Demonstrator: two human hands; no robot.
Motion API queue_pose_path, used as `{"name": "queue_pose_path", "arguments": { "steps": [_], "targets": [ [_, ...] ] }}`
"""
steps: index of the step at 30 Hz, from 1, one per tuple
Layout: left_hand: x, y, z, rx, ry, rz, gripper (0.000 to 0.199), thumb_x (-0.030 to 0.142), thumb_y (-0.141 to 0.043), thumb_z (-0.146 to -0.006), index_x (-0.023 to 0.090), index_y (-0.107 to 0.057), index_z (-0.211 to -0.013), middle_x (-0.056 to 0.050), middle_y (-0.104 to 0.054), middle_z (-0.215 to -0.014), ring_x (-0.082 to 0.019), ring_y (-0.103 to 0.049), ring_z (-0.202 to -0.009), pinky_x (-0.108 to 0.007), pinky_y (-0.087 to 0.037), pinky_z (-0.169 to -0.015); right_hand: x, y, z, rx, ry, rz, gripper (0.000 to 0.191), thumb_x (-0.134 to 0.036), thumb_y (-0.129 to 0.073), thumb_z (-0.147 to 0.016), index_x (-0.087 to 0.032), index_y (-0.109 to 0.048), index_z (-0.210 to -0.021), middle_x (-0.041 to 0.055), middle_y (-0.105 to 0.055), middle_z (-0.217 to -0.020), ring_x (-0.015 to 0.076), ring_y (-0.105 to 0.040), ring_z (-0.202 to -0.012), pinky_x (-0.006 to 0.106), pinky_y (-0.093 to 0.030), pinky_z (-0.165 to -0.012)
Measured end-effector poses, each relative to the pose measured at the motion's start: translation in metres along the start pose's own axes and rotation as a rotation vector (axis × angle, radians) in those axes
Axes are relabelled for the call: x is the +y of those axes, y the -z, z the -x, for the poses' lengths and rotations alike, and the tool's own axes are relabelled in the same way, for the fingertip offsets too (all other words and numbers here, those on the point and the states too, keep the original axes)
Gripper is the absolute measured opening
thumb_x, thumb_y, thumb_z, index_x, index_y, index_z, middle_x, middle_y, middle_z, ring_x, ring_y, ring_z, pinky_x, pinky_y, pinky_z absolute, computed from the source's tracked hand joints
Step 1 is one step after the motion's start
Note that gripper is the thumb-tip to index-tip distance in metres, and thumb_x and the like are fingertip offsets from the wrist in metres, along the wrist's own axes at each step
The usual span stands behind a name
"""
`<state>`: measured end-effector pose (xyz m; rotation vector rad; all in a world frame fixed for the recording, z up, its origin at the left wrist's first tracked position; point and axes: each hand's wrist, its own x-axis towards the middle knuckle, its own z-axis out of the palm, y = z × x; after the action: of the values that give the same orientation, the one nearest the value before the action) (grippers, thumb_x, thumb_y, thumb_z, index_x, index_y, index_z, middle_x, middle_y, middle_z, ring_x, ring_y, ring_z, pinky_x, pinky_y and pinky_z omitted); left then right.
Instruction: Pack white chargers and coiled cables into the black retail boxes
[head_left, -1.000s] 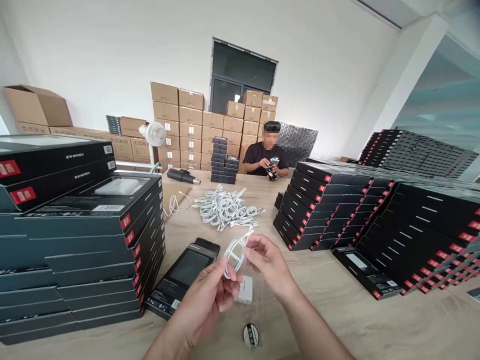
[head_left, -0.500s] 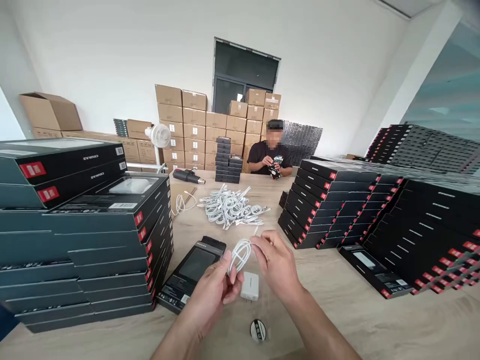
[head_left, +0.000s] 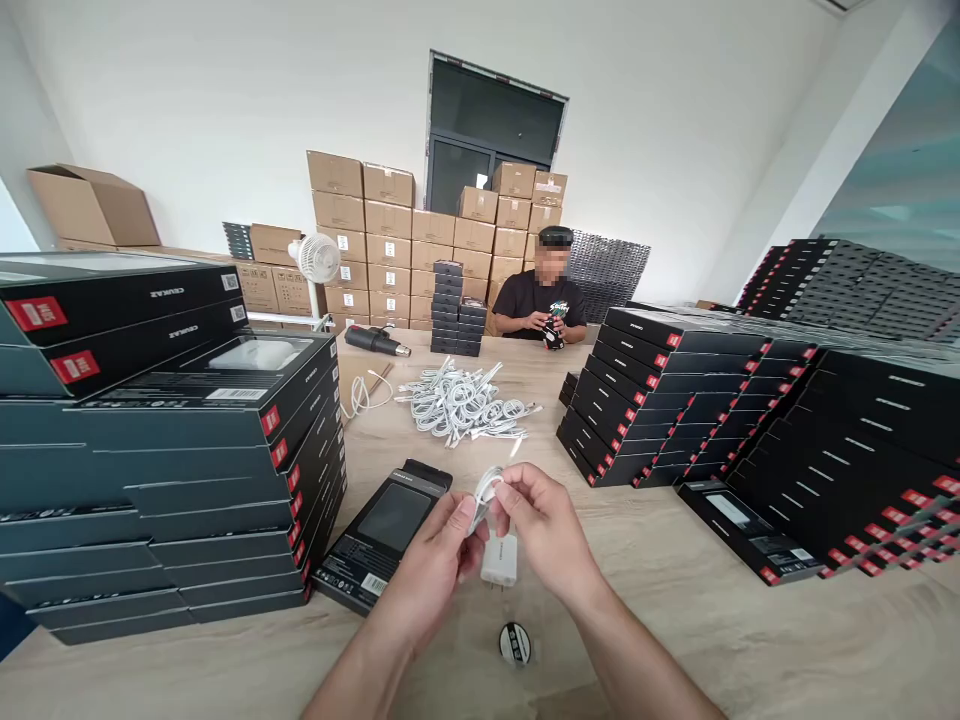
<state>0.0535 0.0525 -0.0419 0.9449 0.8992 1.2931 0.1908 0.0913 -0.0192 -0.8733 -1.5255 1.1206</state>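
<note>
The person's left hand [head_left: 439, 548] has its thumb and fingers pinching the near left side of a coiled white cable [head_left: 485, 490], and the right hand [head_left: 544, 512] pinches the right side of the same coil, so the grip closes on it from both sides. The coil is held up above the counter [head_left: 675, 640], with a white plug end [head_left: 515, 447] standing out on the far side, just beyond the right fingertips.

The cable looks light and supple, a little springy in its loops, and smooth enough that strands could slide over one another. It would likely keep its shape best if taken across the bundled strands, where they lie together; the plug end is the stiffer part, and pulling on it alone would probably loosen the loops.

Just below the coil in view lies a white charger [head_left: 499, 560], partly behind the fingers, and nearer still a round label [head_left: 515, 644]. To the left of the charger lies a flat black box [head_left: 379, 560] with a dark window, a flap standing out at its far end. Farther out is a tangled pile of white cables [head_left: 457, 405], with a heat gun [head_left: 379, 342] beyond it to the left. Tall stacks of black boxes flank the counter left [head_left: 217, 520] and right [head_left: 637, 400], and a co-worker [head_left: 541, 300] sits at the far side.
</note>
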Motion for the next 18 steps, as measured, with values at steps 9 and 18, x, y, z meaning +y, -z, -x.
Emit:
{"name": "queue_pose_path", "arguments": {
  "steps": [9,18],
  "targets": [
    [0.003,0.001,-0.001,-0.001,0.025,-0.022,0.039,0.059,-0.055,-0.088,0.020,-0.056,-0.088,0.003,-0.054,-0.073,-0.009,-0.043,-0.058,-0.020,-0.030,-0.050,0.011,-0.009,-0.001,0.032,0.084,0.199,0.023,-0.035,-0.063,-0.087,-0.018,-0.075,-0.077,-0.0001,-0.061,-0.058,0.0134,-0.054,-0.053,0.025,-0.043,-0.053],
    [0.007,0.003,0.000,0.119,-0.183,-0.233,0.041,0.061,-0.053,-0.089,0.020,-0.054,-0.085,0.004,-0.048,-0.070,-0.011,-0.042,-0.061,-0.021,-0.036,-0.053,0.011,-0.012,0.012,0.013,0.611,0.660,0.036,-0.020,-0.040,-0.100,-0.021,-0.066,-0.126,0.0089,-0.067,-0.093,0.0179,-0.065,-0.079,0.029,-0.052,-0.074]
  ]
}}
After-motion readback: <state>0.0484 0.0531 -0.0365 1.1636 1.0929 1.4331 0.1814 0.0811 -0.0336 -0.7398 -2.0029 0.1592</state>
